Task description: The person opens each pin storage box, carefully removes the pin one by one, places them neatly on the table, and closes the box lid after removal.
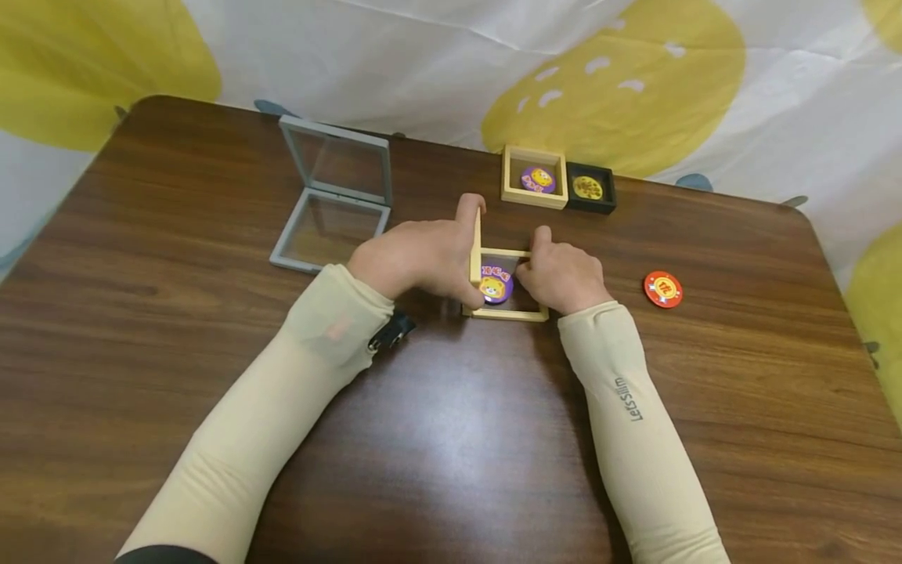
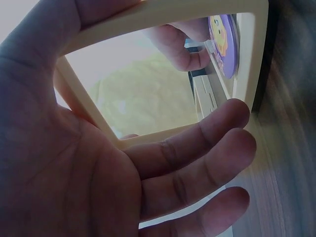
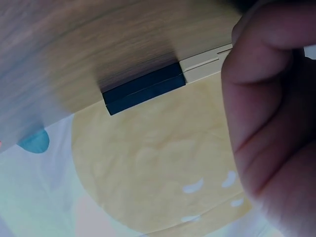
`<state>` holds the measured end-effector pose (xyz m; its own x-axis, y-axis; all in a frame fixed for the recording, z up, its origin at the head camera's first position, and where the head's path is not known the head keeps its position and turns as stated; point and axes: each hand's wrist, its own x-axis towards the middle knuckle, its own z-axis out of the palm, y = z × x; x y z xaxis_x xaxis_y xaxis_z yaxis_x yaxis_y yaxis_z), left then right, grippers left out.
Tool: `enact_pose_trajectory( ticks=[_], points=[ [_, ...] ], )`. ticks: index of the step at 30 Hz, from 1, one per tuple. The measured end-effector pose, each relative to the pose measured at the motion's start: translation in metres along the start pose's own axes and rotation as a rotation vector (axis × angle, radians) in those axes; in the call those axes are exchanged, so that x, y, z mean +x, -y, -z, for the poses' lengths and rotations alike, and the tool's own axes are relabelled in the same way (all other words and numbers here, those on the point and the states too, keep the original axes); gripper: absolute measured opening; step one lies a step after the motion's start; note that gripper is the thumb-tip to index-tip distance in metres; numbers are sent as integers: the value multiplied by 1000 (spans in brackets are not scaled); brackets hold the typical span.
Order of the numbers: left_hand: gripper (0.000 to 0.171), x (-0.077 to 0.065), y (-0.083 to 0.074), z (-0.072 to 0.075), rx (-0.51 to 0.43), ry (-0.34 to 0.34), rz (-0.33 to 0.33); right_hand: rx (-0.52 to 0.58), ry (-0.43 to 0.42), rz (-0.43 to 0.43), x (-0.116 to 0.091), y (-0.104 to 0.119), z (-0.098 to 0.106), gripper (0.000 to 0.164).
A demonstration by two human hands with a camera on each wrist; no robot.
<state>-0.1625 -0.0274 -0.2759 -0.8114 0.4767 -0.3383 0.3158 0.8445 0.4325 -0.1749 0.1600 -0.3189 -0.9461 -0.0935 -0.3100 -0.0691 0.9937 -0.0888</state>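
Note:
A hinged cream-coloured display frame (image 1: 510, 316) lies opened on the table, one half flat and its lid (image 1: 475, 262) standing upright. My left hand (image 1: 430, 254) grips that lid, thumb and a finger at its opposite edges; in the left wrist view, other fingers (image 2: 197, 175) extend beside its clear window. On the flat half lies a round purple chip (image 1: 497, 287) with a bear face, partly covered by the left hand. My right hand (image 1: 567, 274) holds the right side of the flat half; its curled fingers (image 3: 261, 94) appear in the right wrist view, the frame mostly hidden there.
An opened grey display frame (image 1: 334, 194) stands at the left. At the back, against the patterned cloth (image 1: 423, 63), are a closed cream frame (image 1: 533, 199) with a purple chip and a black frame (image 1: 595, 207) with a gold coin. A red chip (image 1: 662, 289) lies right.

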Motion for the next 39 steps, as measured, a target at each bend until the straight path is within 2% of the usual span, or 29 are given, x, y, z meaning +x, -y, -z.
enact_pose_trajectory(
  ticks=[8,12,19,30,39],
  points=[
    [105,0,-1,1,-11,16,2,-41,6,81,-1,-1,2,29],
    [106,0,-1,1,-14,15,2,-40,-4,92,0,-2,0,27],
    [104,1,0,0,-20,2,0,-44,-50,85,5,-2,-4,28],
    [105,2,3,-1,-34,18,6,-27,-54,96,6,-2,-5,26],
    [106,1,2,0,-29,6,-6,50,-33,20,1,-2,2,27]
  ],
)
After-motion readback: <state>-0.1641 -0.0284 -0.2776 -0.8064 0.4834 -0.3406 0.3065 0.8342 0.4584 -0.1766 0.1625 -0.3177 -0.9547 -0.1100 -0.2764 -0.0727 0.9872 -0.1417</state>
